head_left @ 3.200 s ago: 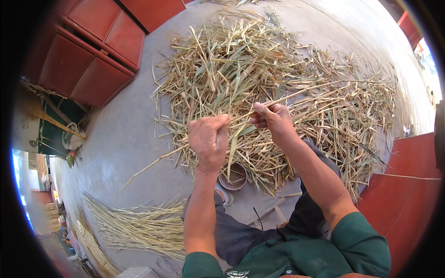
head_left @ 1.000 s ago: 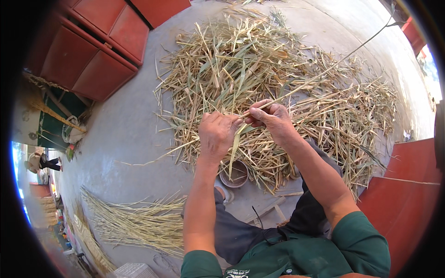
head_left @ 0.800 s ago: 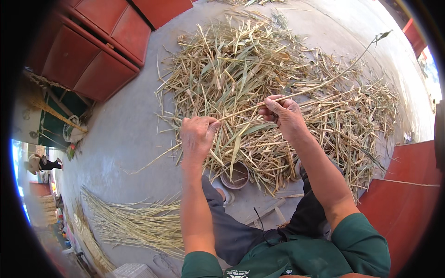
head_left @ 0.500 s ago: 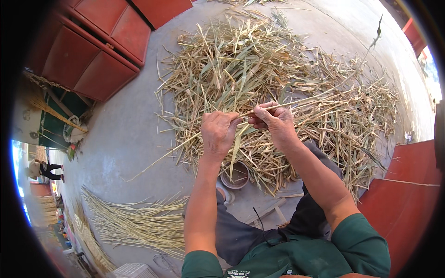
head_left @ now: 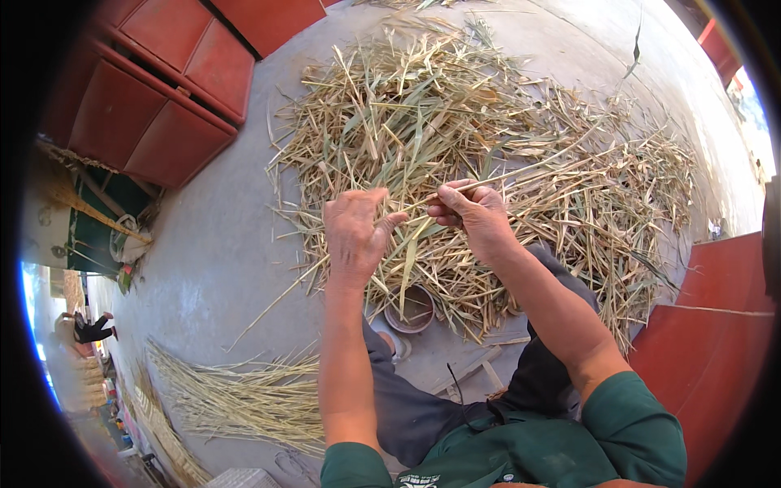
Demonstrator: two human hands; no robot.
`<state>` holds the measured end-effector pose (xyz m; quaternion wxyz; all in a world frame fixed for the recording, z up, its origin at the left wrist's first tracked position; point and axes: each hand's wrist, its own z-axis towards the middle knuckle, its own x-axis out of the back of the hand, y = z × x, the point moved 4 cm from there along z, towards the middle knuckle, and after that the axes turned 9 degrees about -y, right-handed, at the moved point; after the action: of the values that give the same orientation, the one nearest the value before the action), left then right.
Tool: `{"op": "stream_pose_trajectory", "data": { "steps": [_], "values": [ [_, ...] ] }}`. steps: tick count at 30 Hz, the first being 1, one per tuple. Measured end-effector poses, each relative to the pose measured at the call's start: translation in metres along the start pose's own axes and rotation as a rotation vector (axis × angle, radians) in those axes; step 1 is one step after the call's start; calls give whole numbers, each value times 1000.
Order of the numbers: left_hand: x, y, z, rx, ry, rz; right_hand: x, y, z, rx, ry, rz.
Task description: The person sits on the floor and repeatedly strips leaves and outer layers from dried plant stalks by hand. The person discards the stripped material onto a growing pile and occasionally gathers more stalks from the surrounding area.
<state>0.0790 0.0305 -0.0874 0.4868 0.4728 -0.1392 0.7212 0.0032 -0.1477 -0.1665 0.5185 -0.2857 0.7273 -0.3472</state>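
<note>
Thumb and fingers of my right hand (head_left: 474,215) pinch a long, thin dry stalk (head_left: 277,307). It slants across in front of me, low on the left and high on the right. My left hand (head_left: 351,232) is beside it, thumb and forefinger apart; the stalk passes behind this hand, and the other fingers are hidden. Under both hands spreads a broad heap of dry leaves and stalk husks (head_left: 390,122). A strip of leaf (head_left: 411,259) hangs just below the gap between my hands.
Bare, pale stalks (head_left: 236,398) lie bundled at the lower left. A round bowl (head_left: 412,330) stands near my knees. Red cabinets (head_left: 154,122) are at the upper left, with a broom (head_left: 98,203) below. A red panel (head_left: 708,309) stands right. Another person (head_left: 91,328) is far left.
My left hand has moved left, away from my right hand, and its thumb and forefinger have parted from their pinch. My right hand stays nearly in place, still pinching the stalk.
</note>
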Motion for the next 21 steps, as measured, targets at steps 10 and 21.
{"op": "stream_pose_trajectory", "data": {
  "steps": [10,21],
  "values": [
    [24,-47,-32,291,-297,-152,21,-26,8,-9,112,-38],
    [-38,-6,-38,733,-225,-885,-16,-9,0,33,-153,-278]
  ]
}}
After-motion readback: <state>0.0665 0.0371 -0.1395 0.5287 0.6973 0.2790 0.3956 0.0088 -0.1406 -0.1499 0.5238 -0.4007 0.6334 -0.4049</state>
